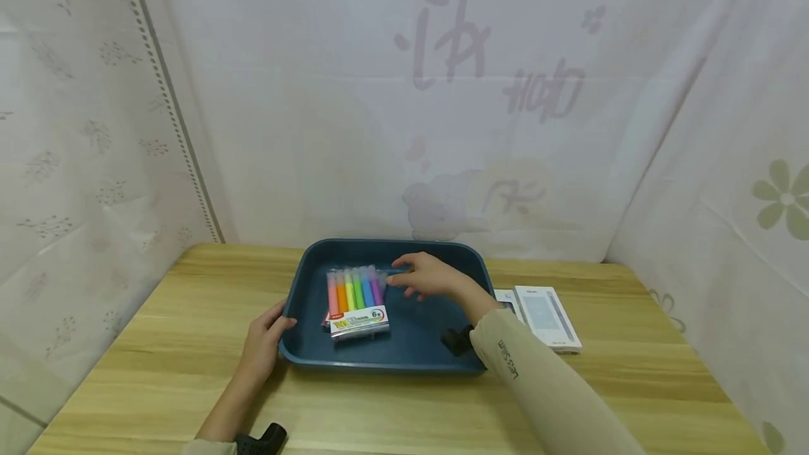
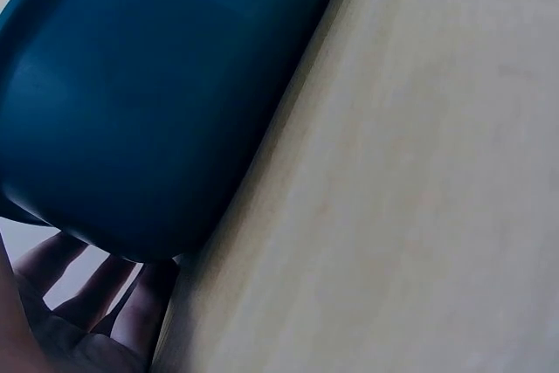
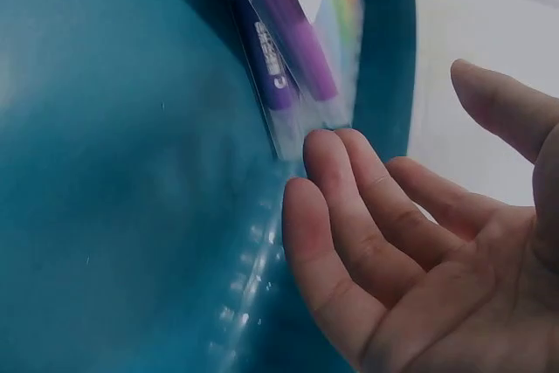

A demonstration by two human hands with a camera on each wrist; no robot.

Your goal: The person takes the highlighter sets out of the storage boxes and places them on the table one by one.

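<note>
Grips the tray [image 1: 392, 368] by its left rim with the left hand [image 1: 260, 344]. Inside, left of centre, shows a pack of markers [image 1: 357, 300] lying lengthwise near to far. Just right of its far end, poises the closer right hand [image 1: 431, 277], loosely uncurled, empty.

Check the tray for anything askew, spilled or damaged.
In the dark blue rectangular plastic tray, the clear plastic pack of rainbow-coloured markers lies askew over another clear pack, their edges not lined up. I see no spill or damage.
</note>
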